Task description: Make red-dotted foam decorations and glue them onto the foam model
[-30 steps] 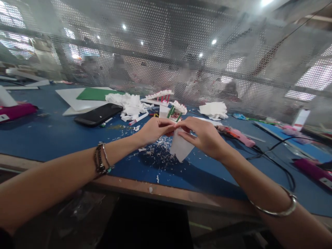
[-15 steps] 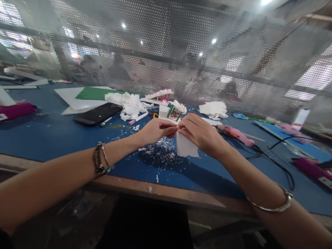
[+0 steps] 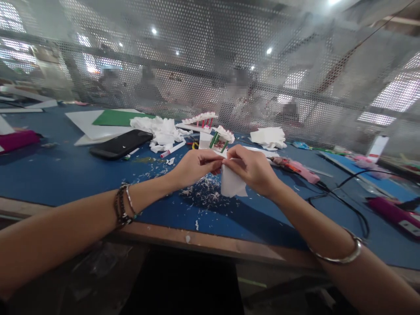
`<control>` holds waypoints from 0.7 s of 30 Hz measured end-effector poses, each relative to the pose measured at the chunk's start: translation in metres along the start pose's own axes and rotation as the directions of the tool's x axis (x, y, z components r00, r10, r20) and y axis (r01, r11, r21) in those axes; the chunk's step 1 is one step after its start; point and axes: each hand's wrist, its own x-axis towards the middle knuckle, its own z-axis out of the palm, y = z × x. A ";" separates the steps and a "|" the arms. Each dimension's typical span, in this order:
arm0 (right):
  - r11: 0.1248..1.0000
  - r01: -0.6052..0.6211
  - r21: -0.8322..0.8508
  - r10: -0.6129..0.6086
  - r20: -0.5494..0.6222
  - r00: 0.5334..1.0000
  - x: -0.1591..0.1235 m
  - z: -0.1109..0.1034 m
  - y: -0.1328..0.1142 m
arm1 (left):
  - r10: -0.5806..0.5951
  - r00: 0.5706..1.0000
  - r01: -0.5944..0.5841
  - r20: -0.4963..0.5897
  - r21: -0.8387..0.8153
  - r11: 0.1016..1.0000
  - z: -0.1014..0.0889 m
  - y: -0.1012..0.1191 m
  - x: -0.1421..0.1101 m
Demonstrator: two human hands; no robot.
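Observation:
A white piece of paper point(image 3: 232, 183) hangs between my two hands above the blue table top point(image 3: 65, 170). My left hand point(image 3: 193, 167) pinches its upper edge from the left, thumb and fingers pressed together. My right hand point(image 3: 252, 169) grips the same edge from the right, its fingers curled over the sheet. Directly under the hands lies a heap of small white paper scraps point(image 3: 205, 196). Just behind my hands stands a small white paper flower on green and red sticks point(image 3: 221, 139).
A black phone point(image 3: 121, 144) lies at the left, beside crumpled white paper point(image 3: 162, 130) and white and green sheets point(image 3: 108, 120). A pink tool point(image 3: 300, 169) and black cables point(image 3: 341, 192) lie at the right. Perforated metal mesh point(image 3: 210, 65) closes off the far side, with people behind it.
The paper piece has turned and shifted in my fingers, hanging shorter below my right hand. Both hands stayed together at the same spot.

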 end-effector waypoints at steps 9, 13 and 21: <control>0.994 -0.072 0.085 0.080 -0.097 0.992 0.000 0.003 -0.007 | 0.101 0.991 -0.094 -0.083 0.094 0.991 0.001 -0.003 -0.001; 0.971 -0.099 0.218 0.122 -0.096 0.988 0.000 0.002 -0.005 | 0.128 0.987 -0.117 -0.097 0.111 0.987 0.000 -0.004 0.000; 0.850 -0.145 0.506 0.173 -0.008 0.985 0.001 0.000 -0.003 | 0.175 0.980 -0.169 -0.090 0.077 0.983 -0.005 -0.003 0.002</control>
